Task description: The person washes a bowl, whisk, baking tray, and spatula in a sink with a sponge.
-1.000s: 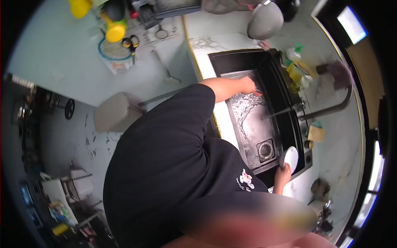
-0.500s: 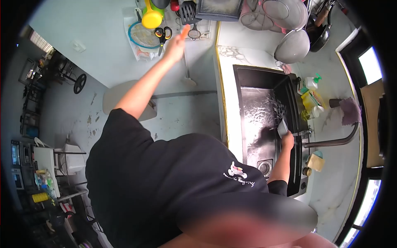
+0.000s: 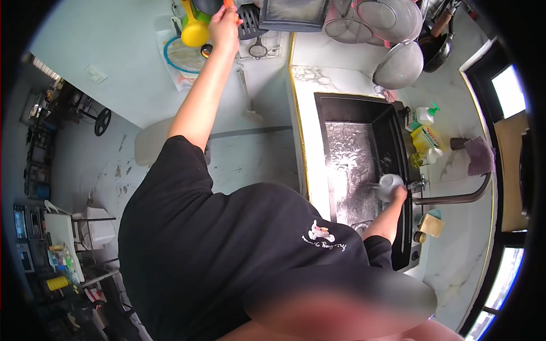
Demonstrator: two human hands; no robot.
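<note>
My left hand (image 3: 224, 33) is raised to the utensils hanging on the wall, its fingers closed on a small orange object (image 3: 228, 3), mostly hidden in the grip. Just left of it hangs a yellow ladle (image 3: 195, 31), and to the right a black slotted turner (image 3: 249, 23). A pair of scissors (image 3: 206, 51) is nearly covered by my wrist. Over the black sink (image 3: 319, 131), my right hand (image 3: 400, 195) grips a pale, round, cup-like vessel (image 3: 389, 184), somewhat blurred. Water lies across the sink's bottom.
The curved faucet (image 3: 455, 198) rises on the sink's right side. Behind the sink stand a green-pump bottle (image 3: 422, 116) and a yellow pouch (image 3: 424, 138). A sponge (image 3: 433, 225) lies nearby. Mesh strainers (image 3: 398, 65) hang above, beside a black pan (image 3: 437, 51).
My left hand has moved up and left with the orange object, now covering most of the scissors. In my right hand the pale vessel has turned, showing its rounded form. The sink water looks calmer.
</note>
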